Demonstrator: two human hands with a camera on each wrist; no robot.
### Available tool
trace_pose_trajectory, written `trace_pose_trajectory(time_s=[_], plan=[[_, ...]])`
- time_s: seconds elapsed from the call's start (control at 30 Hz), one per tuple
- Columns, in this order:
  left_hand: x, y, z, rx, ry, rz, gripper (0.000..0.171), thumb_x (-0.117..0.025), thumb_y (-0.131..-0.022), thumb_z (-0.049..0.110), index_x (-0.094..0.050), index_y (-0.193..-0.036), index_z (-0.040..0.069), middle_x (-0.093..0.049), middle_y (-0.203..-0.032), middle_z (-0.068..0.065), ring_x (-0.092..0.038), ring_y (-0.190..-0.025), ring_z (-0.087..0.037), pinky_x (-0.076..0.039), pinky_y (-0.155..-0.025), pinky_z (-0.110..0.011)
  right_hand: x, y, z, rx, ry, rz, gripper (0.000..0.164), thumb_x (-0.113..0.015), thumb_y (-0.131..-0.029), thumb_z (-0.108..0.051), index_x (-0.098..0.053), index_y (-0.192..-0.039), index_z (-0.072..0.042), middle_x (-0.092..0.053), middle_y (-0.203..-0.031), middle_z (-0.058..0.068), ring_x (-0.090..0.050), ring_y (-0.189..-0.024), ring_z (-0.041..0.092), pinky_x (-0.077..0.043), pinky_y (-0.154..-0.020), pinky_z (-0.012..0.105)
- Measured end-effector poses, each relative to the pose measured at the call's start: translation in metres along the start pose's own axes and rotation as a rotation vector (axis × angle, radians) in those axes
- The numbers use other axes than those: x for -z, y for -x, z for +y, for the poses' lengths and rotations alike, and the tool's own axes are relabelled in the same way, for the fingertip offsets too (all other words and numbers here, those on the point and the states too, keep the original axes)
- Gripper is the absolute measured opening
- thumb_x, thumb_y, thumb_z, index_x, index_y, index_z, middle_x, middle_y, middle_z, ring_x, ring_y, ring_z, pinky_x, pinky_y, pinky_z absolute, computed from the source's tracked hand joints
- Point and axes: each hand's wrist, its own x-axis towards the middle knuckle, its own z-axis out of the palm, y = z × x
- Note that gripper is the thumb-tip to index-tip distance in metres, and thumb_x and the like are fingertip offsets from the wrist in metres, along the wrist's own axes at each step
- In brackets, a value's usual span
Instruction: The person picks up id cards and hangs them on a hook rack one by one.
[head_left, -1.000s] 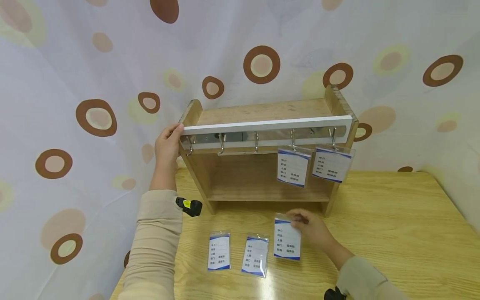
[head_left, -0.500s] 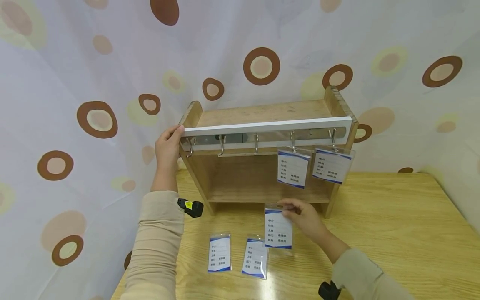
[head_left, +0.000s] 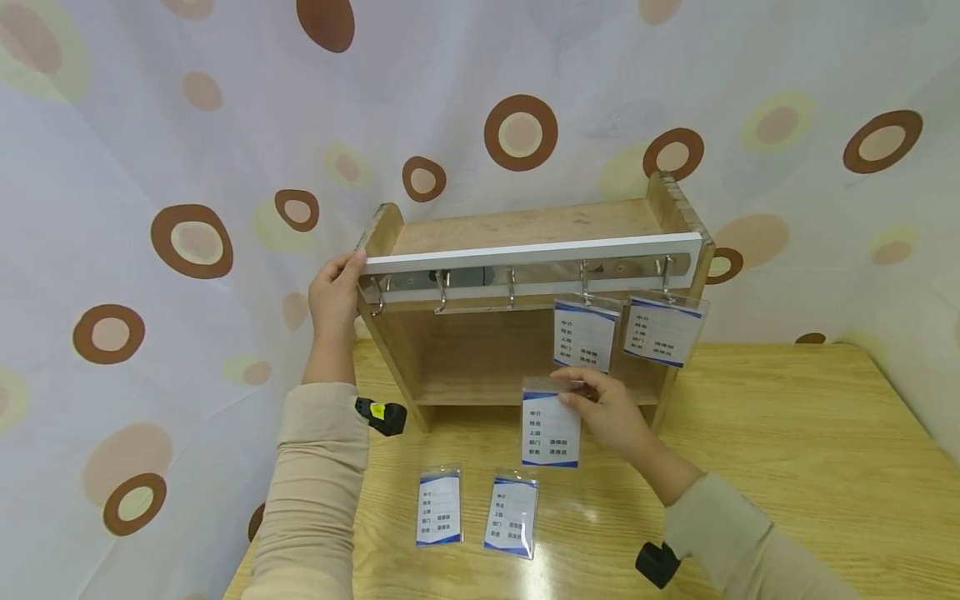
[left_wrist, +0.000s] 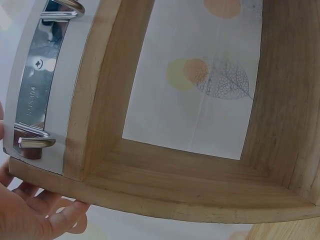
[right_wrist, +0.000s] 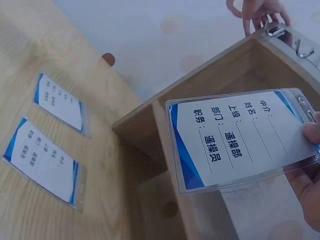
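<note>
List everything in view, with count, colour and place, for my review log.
Patterned backdrop: one, white with brown, peach and yellow spots, behind everything.
Table: one, yellowish wood, below.
Wooden shelf: one, light brown, on the table.
Hook rail: one, white and silvery, across the shelf's upper front.
Hooks: five, silvery, along the rail.
Hanging ID badges: two, white-blue, on the two rightmost hooks.
Flat ID badges: two, white-blue, on the table.
Held ID badge: one, white-blue, in the right hand.
Wrist cameras: two, black, at the cuffs.
Sleeves: two, beige, on the forearms.
Left hand: one, bare, holding the shelf's left front corner.
Right hand: one, bare, pinching the held badge's top.
</note>
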Motion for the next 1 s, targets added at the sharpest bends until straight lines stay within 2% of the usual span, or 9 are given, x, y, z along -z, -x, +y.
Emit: trace_pose_trajectory(time_s=[0.17,0.4,0.73,1.0], plan=[[0.000,0.000,0.000,-0.005,-0.021,0.004,0.035,-0.062,-0.079,0.034,-0.061,-0.103,0.009,-0.052,-0.109,-0.001,-0.044,-0.099,-0.014,-0.038,-0.081,-0.035,0.003,-0.005,-0.013,0.012,0.002,0.023,0.024,-0.054,-0.083,-0.001,-0.057,-0.107,-0.004,-0.053,-0.105,0.012,-0.051,-0.085,0.022,-0.045,-0.064,0.026],[0.001,-0.001,-0.001,-0.021,-0.033,0.004,0.031,-0.062,-0.079,0.032,-0.061,-0.100,0.010,-0.052,-0.106,-0.001,-0.044,-0.095,-0.013,-0.038,-0.077,-0.032,0.005,-0.010,-0.029,0.040,0.026,0.036,0.025,-0.053,-0.084,-0.004,-0.054,-0.109,-0.005,-0.052,-0.109,0.009,-0.049,-0.092,0.021,-0.043,-0.074,0.029],[0.000,-0.002,-0.005,-0.042,-0.024,0.019,0.032,-0.062,-0.079,0.031,-0.061,-0.100,0.007,-0.053,-0.097,0.000,-0.044,-0.088,-0.011,-0.038,-0.073,-0.025,0.000,-0.019,-0.041,0.115,-0.038,0.010,0.022,-0.054,-0.084,-0.003,-0.056,-0.106,-0.005,-0.054,-0.097,0.007,-0.049,-0.084,0.018,-0.043,-0.067,0.026],[0.000,-0.004,-0.006,-0.077,-0.023,0.030,0.031,-0.061,-0.080,0.029,-0.061,-0.099,0.005,-0.054,-0.096,0.000,-0.045,-0.089,-0.011,-0.037,-0.076,-0.023,-0.003,-0.035,-0.053,0.168,-0.032,0.075,0.023,-0.056,-0.082,-0.001,-0.056,-0.105,-0.003,-0.056,-0.095,0.009,-0.050,-0.083,0.018,-0.043,-0.069,0.025]])
